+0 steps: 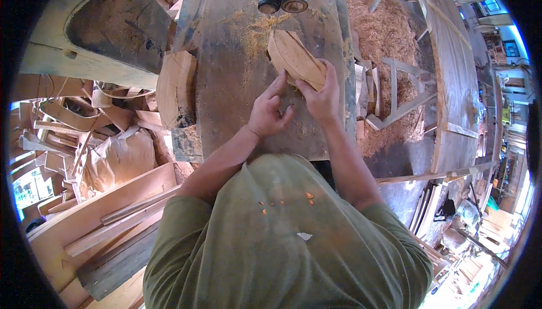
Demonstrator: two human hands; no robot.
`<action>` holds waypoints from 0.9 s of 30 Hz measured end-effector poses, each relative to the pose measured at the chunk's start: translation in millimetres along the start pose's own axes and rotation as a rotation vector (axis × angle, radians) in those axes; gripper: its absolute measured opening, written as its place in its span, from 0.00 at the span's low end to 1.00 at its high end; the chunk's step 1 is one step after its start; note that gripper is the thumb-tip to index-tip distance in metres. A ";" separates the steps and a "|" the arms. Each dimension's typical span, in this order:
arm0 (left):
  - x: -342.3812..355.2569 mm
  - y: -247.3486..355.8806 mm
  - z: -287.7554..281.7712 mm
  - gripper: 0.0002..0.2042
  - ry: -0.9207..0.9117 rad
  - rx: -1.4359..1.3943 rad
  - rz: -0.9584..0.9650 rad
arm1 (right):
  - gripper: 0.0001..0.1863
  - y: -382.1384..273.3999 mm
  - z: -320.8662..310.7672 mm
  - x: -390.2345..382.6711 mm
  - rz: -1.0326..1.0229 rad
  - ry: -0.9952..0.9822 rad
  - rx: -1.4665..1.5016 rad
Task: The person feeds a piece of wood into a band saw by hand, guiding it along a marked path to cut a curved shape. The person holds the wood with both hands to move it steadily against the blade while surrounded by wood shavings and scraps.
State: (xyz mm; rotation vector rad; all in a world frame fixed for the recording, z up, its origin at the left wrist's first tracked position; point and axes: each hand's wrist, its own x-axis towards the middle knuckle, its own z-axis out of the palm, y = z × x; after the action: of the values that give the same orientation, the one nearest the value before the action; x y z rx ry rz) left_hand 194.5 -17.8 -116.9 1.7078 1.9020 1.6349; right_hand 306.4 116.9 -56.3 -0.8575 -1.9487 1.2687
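A curved wooden block (291,55) with a drawn line lies tilted diagonally over the dusty metal machine table (226,106), just below a pair of round guide wheels (282,3). My right hand (323,97) grips the block's lower right end, thumb along its near edge. My left hand (270,111) is beside the block's lower left, index finger reaching up to its edge and the other fingers partly bent, with thumb apart. Another curved wooden block (176,89) rests at the table's left side. Sawdust (257,29) lies scattered below the wheels.
The machine's large frame (101,27) fills the upper left. Offcuts and boards (124,207) pile at left. Sawdust heaps (395,38) and wooden trestle pieces (406,106) lie right of the table, beside a long plywood panel (451,117). More timber and clutter line the far right.
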 end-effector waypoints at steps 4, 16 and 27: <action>0.3 8.2 -0.8 0.16 -0.015 -0.038 -0.094 | 0.35 -6.0 2.5 -1.3 -0.037 0.018 -0.073; 2.5 1.2 1.7 0.16 -0.029 -0.019 -0.005 | 0.35 11.1 10.7 2.8 -0.007 0.049 0.004; 0.7 -2.2 0.5 0.21 -0.134 0.002 -0.023 | 0.36 6.1 12.5 3.3 -0.023 0.078 -0.046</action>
State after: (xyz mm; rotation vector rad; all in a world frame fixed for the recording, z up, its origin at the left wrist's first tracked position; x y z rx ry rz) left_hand 193.2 -16.5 -118.3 1.7419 1.8553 1.4702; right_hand 295.5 115.1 -65.4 -0.8920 -1.9275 1.1641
